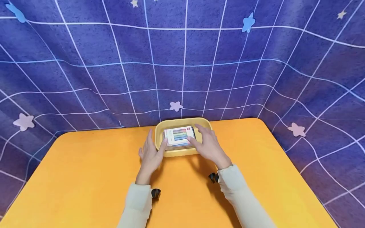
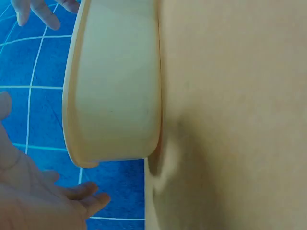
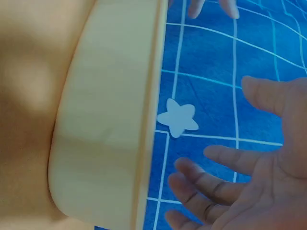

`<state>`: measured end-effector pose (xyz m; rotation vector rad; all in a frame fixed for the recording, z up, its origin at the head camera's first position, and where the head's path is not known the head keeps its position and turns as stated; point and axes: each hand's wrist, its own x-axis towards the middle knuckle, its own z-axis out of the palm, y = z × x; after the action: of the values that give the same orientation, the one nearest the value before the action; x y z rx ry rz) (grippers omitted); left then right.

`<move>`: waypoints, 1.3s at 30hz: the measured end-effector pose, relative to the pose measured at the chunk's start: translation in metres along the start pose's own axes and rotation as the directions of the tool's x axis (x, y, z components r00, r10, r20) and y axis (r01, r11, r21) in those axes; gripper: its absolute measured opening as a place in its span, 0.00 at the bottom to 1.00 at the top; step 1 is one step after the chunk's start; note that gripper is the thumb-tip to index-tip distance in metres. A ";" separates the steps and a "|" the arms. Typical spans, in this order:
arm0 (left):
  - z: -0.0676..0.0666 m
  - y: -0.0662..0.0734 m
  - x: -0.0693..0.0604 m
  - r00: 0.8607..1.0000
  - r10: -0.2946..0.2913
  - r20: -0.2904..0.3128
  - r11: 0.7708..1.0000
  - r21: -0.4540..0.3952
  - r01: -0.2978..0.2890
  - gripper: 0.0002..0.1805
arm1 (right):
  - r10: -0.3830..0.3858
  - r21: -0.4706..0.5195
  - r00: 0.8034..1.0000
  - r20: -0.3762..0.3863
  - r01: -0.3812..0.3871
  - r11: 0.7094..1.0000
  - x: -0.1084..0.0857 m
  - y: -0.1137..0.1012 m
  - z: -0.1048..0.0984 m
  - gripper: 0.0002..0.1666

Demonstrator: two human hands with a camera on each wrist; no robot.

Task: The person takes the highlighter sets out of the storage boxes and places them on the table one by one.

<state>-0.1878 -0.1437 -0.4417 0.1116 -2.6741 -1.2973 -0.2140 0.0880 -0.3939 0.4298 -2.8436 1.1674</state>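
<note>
Near the far edge of the orange table (image 1: 176,196), just before the blue-purple curtain (image 1: 185,47) with pale grid lines: a yellow tray (image 1: 182,153) with rounded corners and low walls. Inside this tray, lying flat on top of a small stack (image 1: 179,146) of flat items: a white box (image 1: 179,134), with a printed row of many-coloured sticks on its upper face. Too small to tell exactly, the kind of items below. At the left end of the tray, the left hand (image 1: 151,155), with fingers spread and thumb pointing toward the box, widely opened and with hold of nothing. At the right end, the right hand (image 1: 209,145), also widely opened, with thumb over the right part of the box in the head view, and likewise with hold of nothing. Impossible to tell from there, any touch of the thumbs on the box. In both wrist views, clearly visible gaps between fingers and tray wall. On the curtain, just behind the tray, a pale star (image 1: 176,106).
</note>
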 end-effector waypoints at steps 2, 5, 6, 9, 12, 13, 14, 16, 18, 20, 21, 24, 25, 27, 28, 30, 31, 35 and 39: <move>0.001 -0.001 0.002 1.000 -0.020 -0.004 0.999 -0.043 0.020 0.45 | -0.012 -0.002 1.000 -0.010 0.012 1.000 0.004 -0.001 0.002 0.40; 0.003 -0.002 0.004 1.000 -0.031 -0.004 0.994 -0.101 0.031 0.43 | -0.023 -0.028 1.000 0.021 0.023 0.999 0.011 -0.002 0.003 0.41; 0.003 -0.002 0.004 0.999 -0.040 -0.002 0.992 -0.123 0.039 0.43 | -0.023 -0.041 0.999 0.036 0.024 0.999 0.014 -0.002 0.003 0.41; 0.003 -0.002 0.004 0.999 -0.050 0.005 0.982 -0.184 0.050 0.42 | -0.025 -0.084 0.998 0.061 0.031 0.996 0.024 -0.002 -0.002 0.40; 0.005 -0.001 0.002 0.999 -0.049 0.020 0.965 -0.257 0.052 0.42 | -0.034 -0.106 0.997 0.070 0.041 0.994 0.034 0.000 -0.008 0.39; 0.005 -0.001 0.002 0.999 -0.044 0.023 0.959 -0.280 0.048 0.42 | -0.040 -0.112 0.996 0.078 0.049 0.992 0.037 0.001 -0.010 0.39; 0.006 -0.002 0.002 0.999 -0.045 0.031 0.953 -0.298 0.052 0.42 | -0.048 -0.120 0.995 0.092 0.058 0.991 0.040 0.002 -0.010 0.38; 0.006 -0.002 0.001 0.998 -0.051 0.043 0.942 -0.331 0.062 0.42 | -0.048 -0.128 0.991 0.126 0.064 0.990 0.045 0.003 -0.011 0.38; 0.006 -0.003 0.001 0.997 -0.055 0.052 0.935 -0.347 0.070 0.42 | -0.047 -0.142 0.988 0.150 0.069 0.987 0.050 0.003 -0.010 0.38; 0.006 -0.002 0.001 0.996 -0.059 0.059 0.933 -0.352 0.076 0.43 | -0.045 -0.147 0.986 0.160 0.069 0.987 0.054 0.003 -0.009 0.38; 0.006 -0.002 0.001 0.997 -0.058 0.060 0.932 -0.355 0.076 0.43 | -0.043 -0.150 0.986 0.164 0.068 0.986 0.056 0.003 -0.008 0.38; 0.006 -0.003 -0.001 0.995 -0.072 0.064 0.930 -0.356 0.091 0.42 | -0.047 -0.156 0.980 0.193 0.078 0.985 0.062 0.004 -0.004 0.38; 0.006 -0.002 0.000 0.995 -0.075 0.070 0.928 -0.359 0.096 0.42 | -0.047 -0.163 0.978 0.201 0.080 0.983 0.065 0.004 -0.005 0.38; 0.007 0.000 0.002 0.992 -0.090 0.086 0.923 -0.366 0.116 0.41 | -0.040 -0.175 0.974 0.223 0.080 0.981 0.069 0.005 -0.007 0.38; 0.008 -0.001 0.001 0.991 -0.099 0.093 0.921 -0.370 0.127 0.41 | -0.035 -0.177 0.972 0.233 0.078 0.981 0.071 0.007 -0.006 0.38; 0.010 -0.003 0.002 0.989 -0.108 0.102 0.916 -0.376 0.139 0.42 | -0.027 -0.179 0.970 0.240 0.072 0.981 0.073 0.009 -0.004 0.38; 0.010 -0.004 0.002 0.989 -0.109 0.103 0.913 -0.383 0.140 0.43 | -0.026 -0.183 0.971 0.239 0.071 0.980 0.075 0.010 -0.003 0.37; 0.012 -0.007 0.005 0.990 -0.103 0.093 0.912 -0.387 0.131 0.44 | -0.019 -0.193 0.970 0.244 0.067 0.979 0.081 0.012 0.003 0.38; 0.013 -0.009 0.004 0.990 -0.108 0.093 0.919 -0.371 0.135 0.44 | 0.021 -0.207 0.963 0.270 0.037 0.978 0.083 0.012 0.008 0.39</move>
<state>-0.1944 -0.1398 -0.4566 0.1879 -2.4480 -1.8609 -0.2968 0.0712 -0.3963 0.6320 -3.1495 0.8491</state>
